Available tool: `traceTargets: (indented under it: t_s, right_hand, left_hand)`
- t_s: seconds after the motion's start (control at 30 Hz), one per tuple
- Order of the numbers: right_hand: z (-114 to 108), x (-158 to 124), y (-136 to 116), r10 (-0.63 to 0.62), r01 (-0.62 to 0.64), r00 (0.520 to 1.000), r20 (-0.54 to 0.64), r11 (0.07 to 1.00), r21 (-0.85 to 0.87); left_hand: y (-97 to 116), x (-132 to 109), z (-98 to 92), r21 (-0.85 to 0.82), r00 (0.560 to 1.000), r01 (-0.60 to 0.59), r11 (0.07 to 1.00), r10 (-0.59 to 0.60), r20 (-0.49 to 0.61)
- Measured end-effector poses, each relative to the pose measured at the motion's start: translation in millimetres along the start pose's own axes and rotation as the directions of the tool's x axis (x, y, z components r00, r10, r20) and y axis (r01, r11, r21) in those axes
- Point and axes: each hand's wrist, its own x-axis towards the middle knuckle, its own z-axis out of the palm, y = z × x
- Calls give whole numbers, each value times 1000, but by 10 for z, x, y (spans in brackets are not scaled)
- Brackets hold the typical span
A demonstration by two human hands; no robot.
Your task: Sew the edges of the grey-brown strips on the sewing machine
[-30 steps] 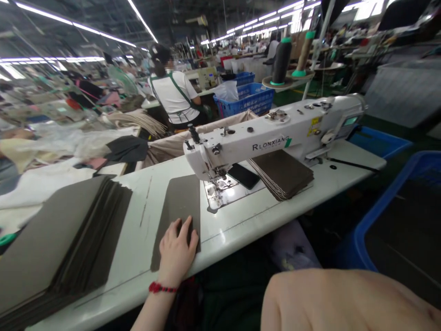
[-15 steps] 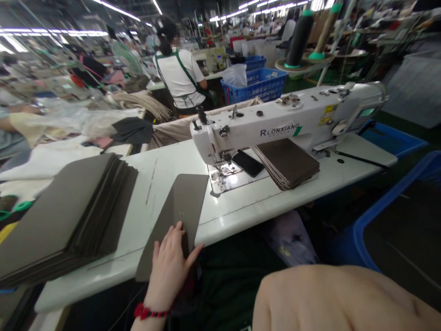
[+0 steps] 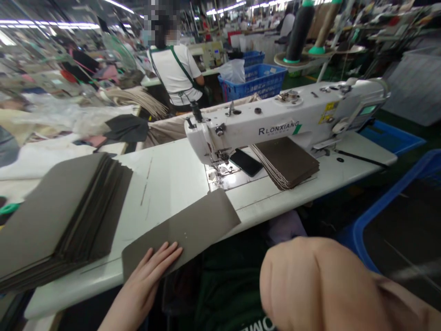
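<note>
A flat grey-brown panel (image 3: 201,219) with rounded corners lies aslant on the white table, its near edge overhanging the front. My left hand (image 3: 153,271) rests on its near left part, the fingers stretched out flat on top; the thumb is hidden. One end of the panel is close in front of the needle area of a white sewing machine (image 3: 275,124). Large and near the camera, my right hand (image 3: 320,285) is closed in a fist at the lower right, apart from the panel. What it holds, if anything, is hidden.
At the left stands a thick stack of similar panels (image 3: 65,202). A dark phone (image 3: 245,162) and a stack of brown pieces (image 3: 287,161) lie by the machine. Blue bins (image 3: 365,230) flank the table's right side. A person (image 3: 175,73) sits beyond it.
The panel has turned clockwise, its far end swinging right and toward me. My left hand has shifted left and lower with its near end. My right fist has risen slightly.
</note>
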Motion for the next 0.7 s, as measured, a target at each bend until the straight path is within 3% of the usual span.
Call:
traceTargets:
  t_s: [0.1, 0.17, 0.27, 0.37, 0.43, 0.5, 0.6, 0.7]
  right_hand:
    - [-151, 225, 335, -3, 7, 999, -35, 994, 112]
    - [-315, 292, 590, 79, -64, 982, -170, 993, 95]
    - [-579, 226, 947, 189, -255, 938, -291, 945, -206]
    - [-727, 71, 1231, 151, -309, 941, -302, 742, -594]
    - [-728, -4, 1379, 140, -323, 943, -301, 597, -734]
    - [-675, -36, 1491, 145, -330, 943, -299, 511, -794]
    - [-575, -30, 1588, 167, -323, 946, -276, 476, -818]
    - [-510, -2, 1613, 185, -321, 947, -263, 489, -811]
  left_hand:
    - [33, 268, -50, -19, 998, -68, 997, 68, 4]
    - [74, 468, -111, -32, 996, -87, 996, 86, -16]
    - [255, 766, -176, -52, 992, -54, 997, 47, -116]
    - [647, 1085, -133, -103, 976, -11, 995, -12, -218]
    - [964, 1303, -46, -138, 971, -43, 990, 8, -240]
    - [1234, 1494, 50, -170, 963, -93, 981, 45, -266]
    - [1453, 1670, 141, -251, 947, -141, 958, 56, -316]
    - [1483, 1710, 149, -348, 942, -142, 927, 19, -334]
